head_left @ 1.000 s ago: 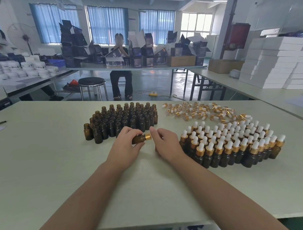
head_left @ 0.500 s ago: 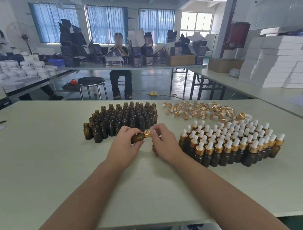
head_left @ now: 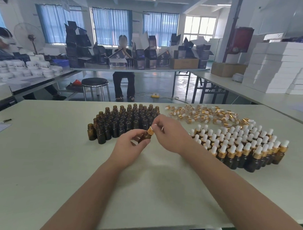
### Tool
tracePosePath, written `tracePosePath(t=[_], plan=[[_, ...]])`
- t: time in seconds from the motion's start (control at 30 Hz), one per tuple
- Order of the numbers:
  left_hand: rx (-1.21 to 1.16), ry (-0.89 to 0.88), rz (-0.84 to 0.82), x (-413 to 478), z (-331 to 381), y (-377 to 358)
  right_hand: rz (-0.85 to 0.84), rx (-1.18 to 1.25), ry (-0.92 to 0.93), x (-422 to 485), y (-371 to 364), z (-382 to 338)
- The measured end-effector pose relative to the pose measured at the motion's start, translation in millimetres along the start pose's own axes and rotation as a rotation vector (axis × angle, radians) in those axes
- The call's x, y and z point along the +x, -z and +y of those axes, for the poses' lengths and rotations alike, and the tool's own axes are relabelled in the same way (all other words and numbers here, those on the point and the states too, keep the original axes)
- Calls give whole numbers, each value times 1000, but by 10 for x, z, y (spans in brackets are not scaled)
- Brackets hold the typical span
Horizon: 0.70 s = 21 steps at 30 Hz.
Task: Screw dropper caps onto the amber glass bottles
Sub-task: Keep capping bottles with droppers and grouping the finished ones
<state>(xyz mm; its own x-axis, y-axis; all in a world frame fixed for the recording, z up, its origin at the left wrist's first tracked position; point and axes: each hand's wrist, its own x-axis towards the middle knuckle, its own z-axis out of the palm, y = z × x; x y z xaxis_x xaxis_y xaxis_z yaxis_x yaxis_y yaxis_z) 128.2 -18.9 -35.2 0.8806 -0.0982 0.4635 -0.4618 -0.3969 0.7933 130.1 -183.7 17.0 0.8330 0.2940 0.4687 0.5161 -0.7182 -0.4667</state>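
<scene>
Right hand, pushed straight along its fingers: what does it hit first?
The right hand pinches the cap on the bottle held by the left hand. Past those, its line runs up-left into the uncapped bottles, probably the near rows; height above them is unclear.

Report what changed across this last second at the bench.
The left hand tipped the amber bottle from nearly level to neck-up and raised it slightly. The right hand rose with it, still pinching the gold dropper cap. Both grips held. Uncapped bottles, capped bottles and loose caps stayed put.
</scene>
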Motion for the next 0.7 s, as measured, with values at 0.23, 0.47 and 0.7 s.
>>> tracePosePath(t=[0.23, 0.47, 0.7], plan=[[-152, 84, -144, -46, 48, 27, -211, -255, 37, 101, 565, -243], [-135, 107, -152, -37, -7, 22, -430, -415, 112, -2, 1087, -163], [-91, 128, -135, -19, -33, 6, -521, -551, 58, -199, 1124, 118]])
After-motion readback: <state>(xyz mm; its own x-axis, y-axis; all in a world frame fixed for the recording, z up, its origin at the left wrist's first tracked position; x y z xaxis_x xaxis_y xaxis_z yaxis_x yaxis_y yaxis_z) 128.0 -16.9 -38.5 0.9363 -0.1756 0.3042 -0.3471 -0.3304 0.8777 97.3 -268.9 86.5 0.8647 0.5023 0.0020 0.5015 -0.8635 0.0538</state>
